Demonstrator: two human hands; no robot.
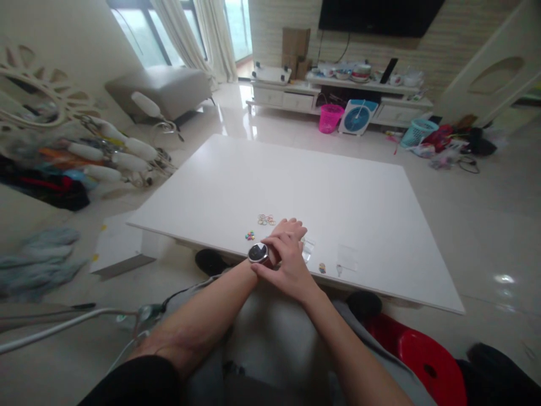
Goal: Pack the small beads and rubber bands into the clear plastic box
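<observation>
From afar I faced the table [321, 186]. My left hand [291, 226] hung over it, fingers released; my right hand [292, 265] set its fingers about the watch [258, 253], grip unclear to me. Bands [266, 220] and beads [250, 235] lay leftward.

And here's the left hand [291, 225], out over the white counter [313, 186], fingers loosely bent, a round watch [258, 254] on its wrist! Across comes the right hand [291, 266], fingers and thumb bracketing that watch! Just beyond, coloured rings [266, 220] in a loose cluster, and nearer the edge, bright beads [250, 235] bunched together. Over on the right, a clear case [308, 251] partly hidden by the hands, then a small patterned piece [322, 268], and a small pale tag [338, 269] beside a clear sheet [349, 256]! Deep in the room: pink basket [330, 118], blue fan [357, 117] alongside, dark TV [380, 17] above!
</observation>
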